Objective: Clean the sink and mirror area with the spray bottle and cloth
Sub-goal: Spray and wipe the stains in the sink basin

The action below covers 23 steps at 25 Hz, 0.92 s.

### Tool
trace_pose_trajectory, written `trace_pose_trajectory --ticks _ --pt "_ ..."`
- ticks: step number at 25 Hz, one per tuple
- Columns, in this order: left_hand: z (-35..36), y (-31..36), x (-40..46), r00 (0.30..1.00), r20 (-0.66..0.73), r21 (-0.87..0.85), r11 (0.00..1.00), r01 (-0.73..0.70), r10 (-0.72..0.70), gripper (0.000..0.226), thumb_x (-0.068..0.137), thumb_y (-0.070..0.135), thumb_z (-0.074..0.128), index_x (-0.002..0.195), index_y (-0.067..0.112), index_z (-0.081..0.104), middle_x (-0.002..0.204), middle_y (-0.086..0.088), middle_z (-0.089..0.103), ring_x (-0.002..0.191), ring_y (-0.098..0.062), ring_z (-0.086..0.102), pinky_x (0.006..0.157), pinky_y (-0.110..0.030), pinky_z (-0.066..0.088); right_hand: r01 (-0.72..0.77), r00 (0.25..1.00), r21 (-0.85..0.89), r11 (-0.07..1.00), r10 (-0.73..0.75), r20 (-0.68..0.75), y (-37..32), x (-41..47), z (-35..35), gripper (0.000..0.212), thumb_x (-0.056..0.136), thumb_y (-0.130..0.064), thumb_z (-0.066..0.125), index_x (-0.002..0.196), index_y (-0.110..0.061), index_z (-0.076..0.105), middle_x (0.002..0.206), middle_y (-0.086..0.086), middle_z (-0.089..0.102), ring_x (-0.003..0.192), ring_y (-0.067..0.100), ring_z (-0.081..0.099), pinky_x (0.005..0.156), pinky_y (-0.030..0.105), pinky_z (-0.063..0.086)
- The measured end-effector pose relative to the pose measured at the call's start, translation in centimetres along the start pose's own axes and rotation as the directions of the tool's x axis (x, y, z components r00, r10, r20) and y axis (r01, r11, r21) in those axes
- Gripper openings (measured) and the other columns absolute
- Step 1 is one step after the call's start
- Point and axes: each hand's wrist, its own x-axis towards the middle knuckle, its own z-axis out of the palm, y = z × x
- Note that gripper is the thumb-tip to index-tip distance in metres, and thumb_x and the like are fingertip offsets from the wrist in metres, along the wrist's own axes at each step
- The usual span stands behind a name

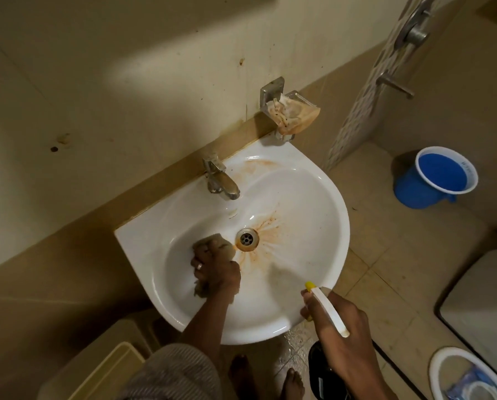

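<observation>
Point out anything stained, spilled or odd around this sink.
Orange-brown stains fan out from the drain and streak the sink rim behind the tap. The soap dish on the wall is crusted brown. The floor under the basin's front looks wet.

L hand (217,272) is reaching fwd, fingers curling tight, wrist bent down. R hand (338,319) is gripping, index finger extending fwd, forearm angling in.
</observation>
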Motion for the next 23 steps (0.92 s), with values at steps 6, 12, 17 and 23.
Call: trace_pose_trajectory --ticks 6,12,17,23 --pt "2.0 0.7 -0.1 0.956 0.253 -0.137 0.983 -0.119 0.151 0.039 0.089 0.038 0.054 0.128 0.038 0.051 0.132 -0.003 0.039 0.120 -0.027 0.043 0.099 -0.048 0.044 -0.036 0.999 0.108 0.994 0.039 -0.030 0.0 0.3 -1.7 0.021 0.100 -0.023 0.067 0.090 -0.016 0.083 0.070 -0.019 0.078 0.061 -0.010 0.067 0.057 0.002 0.045" --pt "2.7 3.6 -4.9 0.821 0.516 -0.417 0.909 -0.009 0.245 0.037 0.090 0.036 0.044 0.115 0.022 0.067 0.115 -0.013 0.069 0.096 -0.022 0.061 0.083 -0.035 0.048 0.004 0.995 0.063 0.998 0.002 -0.095 -0.1 0.9 -3.0 0.031 0.100 -0.036 0.065 0.078 -0.022 0.082 0.081 -0.012 0.080 0.079 0.003 0.073 0.071 0.027 0.054" --pt "-0.1 5.2 -8.7 0.704 0.663 -0.536 0.819 0.208 0.255 0.022 0.078 0.016 0.047 0.076 0.006 0.066 0.059 -0.006 0.060 0.052 -0.020 0.053 0.057 -0.026 0.042 0.083 0.981 0.071 0.994 -0.070 -0.181 -0.7 0.8 -4.4 0.035 0.102 -0.039 0.065 0.072 -0.027 0.079 0.074 0.002 0.078 0.070 0.016 0.068 0.076 0.047 0.058" --pt "-1.7 3.8 -9.1 0.662 0.681 -0.721 0.444 0.532 0.313 0.026 0.075 0.019 0.057 0.075 -0.005 0.067 0.057 -0.018 0.058 0.045 -0.025 0.055 0.046 -0.020 0.047 0.133 0.970 0.175 0.976 -0.092 -0.225 -1.4 0.4 -5.6 0.037 0.103 -0.027 0.063 0.070 -0.021 0.079 0.081 0.004 0.080 0.075 0.008 0.072 0.069 0.029 0.058"
